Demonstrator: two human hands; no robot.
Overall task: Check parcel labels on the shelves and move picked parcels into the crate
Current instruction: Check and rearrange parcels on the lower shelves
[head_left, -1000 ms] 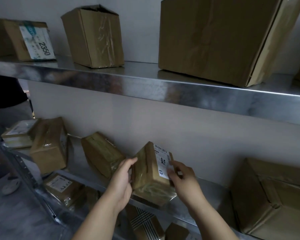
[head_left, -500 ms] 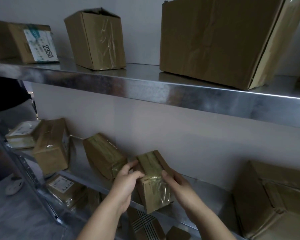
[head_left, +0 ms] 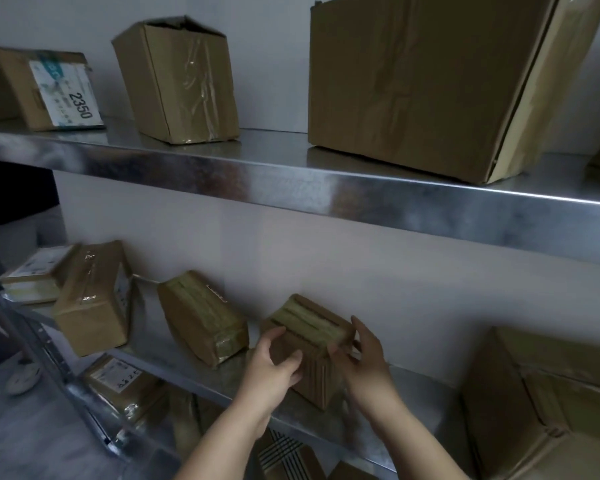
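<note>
while the small taped parcel stands at the near edge of the middle shelf, both hands grip it: the left hand curls round its left face, the right hand round its right. another taped parcel lies just left.

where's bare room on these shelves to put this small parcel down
Bare steel middle shelf between the small taped brown parcel held by left hand and right hand, and the big brown cardboard box. Also upper steel shelf between the small upright carton and the large carton. Crowded: the middle shelf's left end.
</note>
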